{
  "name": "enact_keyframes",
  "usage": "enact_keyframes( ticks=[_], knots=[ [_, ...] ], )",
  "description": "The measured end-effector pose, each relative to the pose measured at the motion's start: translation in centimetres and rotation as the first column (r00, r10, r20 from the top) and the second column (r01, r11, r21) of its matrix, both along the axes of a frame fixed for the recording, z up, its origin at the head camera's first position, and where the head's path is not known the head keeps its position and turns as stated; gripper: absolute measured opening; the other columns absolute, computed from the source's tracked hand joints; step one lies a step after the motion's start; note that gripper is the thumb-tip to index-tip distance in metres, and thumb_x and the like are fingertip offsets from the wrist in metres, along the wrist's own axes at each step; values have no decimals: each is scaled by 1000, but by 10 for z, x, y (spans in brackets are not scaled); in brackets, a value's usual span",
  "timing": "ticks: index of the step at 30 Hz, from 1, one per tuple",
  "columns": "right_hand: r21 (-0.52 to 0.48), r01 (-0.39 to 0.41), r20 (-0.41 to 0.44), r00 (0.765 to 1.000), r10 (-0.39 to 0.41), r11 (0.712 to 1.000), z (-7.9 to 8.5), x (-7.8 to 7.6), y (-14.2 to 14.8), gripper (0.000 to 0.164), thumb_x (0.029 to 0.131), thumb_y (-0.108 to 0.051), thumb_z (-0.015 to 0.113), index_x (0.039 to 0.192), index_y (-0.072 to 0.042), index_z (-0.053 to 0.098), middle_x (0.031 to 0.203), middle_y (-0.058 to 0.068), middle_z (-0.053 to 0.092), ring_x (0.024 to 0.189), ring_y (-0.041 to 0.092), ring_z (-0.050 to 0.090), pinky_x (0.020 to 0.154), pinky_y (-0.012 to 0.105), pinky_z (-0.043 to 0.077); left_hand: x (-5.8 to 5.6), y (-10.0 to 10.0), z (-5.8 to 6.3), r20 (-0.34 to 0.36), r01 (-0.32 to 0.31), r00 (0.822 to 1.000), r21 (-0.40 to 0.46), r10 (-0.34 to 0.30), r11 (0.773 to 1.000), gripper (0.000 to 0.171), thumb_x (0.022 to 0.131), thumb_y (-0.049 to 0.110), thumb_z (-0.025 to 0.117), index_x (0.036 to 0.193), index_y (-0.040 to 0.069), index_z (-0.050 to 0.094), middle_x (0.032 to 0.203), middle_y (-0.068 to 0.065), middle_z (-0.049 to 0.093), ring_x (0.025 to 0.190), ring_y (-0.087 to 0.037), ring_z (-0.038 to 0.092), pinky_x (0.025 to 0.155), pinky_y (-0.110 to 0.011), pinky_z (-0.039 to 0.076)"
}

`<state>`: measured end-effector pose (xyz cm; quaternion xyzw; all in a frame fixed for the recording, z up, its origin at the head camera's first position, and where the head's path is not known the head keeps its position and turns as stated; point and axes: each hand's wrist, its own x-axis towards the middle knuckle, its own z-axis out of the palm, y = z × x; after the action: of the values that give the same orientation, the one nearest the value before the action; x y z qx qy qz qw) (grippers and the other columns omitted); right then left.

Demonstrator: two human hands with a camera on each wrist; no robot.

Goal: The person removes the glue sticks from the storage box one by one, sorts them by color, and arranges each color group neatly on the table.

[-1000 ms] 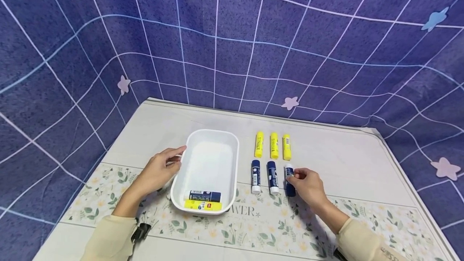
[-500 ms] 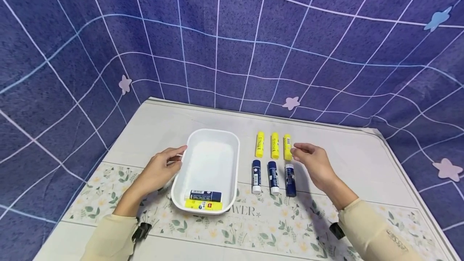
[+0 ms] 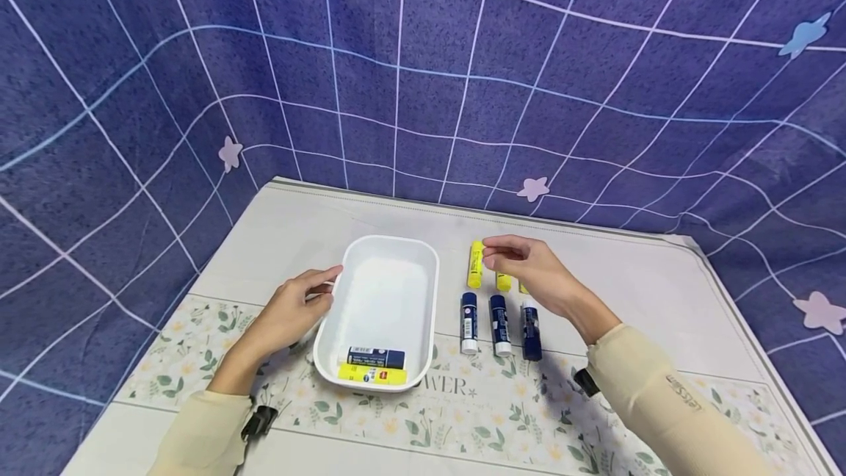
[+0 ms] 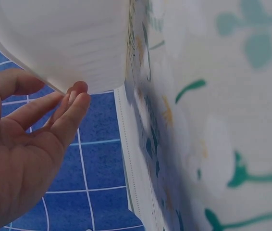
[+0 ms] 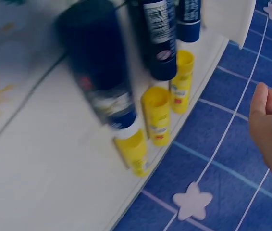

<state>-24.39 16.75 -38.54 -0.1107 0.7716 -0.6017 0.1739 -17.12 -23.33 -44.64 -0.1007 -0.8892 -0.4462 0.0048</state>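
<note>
My left hand [image 3: 288,312] is at the left side of a white tray [image 3: 386,270], its fingertips touching the outer wall under the rim in the left wrist view. In the near end of the tray lie a dark blue glue stick [image 3: 378,357] and a yellow glue stick [image 3: 371,374]. My right hand [image 3: 534,269] hovers over the yellow row with nothing in its fingers. It partly hides the middle yellow glue stick [image 3: 504,282] and the right one [image 5: 133,154]; the left yellow glue stick [image 3: 475,264] is beside its fingertips.
Nearer than the yellow row lies a row of dark blue glue sticks: left [image 3: 469,323], middle [image 3: 500,325] and right [image 3: 532,330]. The right one has its white end pointing away. A flowered cloth [image 3: 456,424] covers the table, and a purple curtain [image 3: 423,94] hangs behind.
My right hand has left the right dark blue glue stick, risen past the right yellow one and moved leftward over the yellow row. My left hand stays at the tray.
</note>
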Motion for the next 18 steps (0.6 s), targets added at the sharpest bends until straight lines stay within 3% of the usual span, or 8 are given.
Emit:
enact_keyframes(
  ticks=[10,13,18],
  knots=[
    [-17,-230,-15,973,229,973,3,-10,-41,52,93,-8,74,142,1,58,136,22,62,116,16,64,94,21,59,1,1,0,10,10,1000,18,-10,1000,50,103,5,56,152,6,51,138,-20,62,126,-41,63,104,-52,57],
    [-9,-273,-15,962,273,962,4,-10,-49,54,93,-8,73,143,1,56,140,26,59,120,23,63,96,21,58,1,2,0,10,14,1000,21,-14,1000,50,103,6,55,152,6,51,139,-21,61,126,-41,63,104,-52,57],
    [1,-322,-9,947,322,947,3,-12,-62,56,91,-5,75,144,-1,57,140,21,61,131,37,58,103,25,56,1,0,1,0,9,1000,16,-9,1000,50,103,5,55,152,5,51,138,-21,62,125,-41,63,104,-52,57]
  ],
)
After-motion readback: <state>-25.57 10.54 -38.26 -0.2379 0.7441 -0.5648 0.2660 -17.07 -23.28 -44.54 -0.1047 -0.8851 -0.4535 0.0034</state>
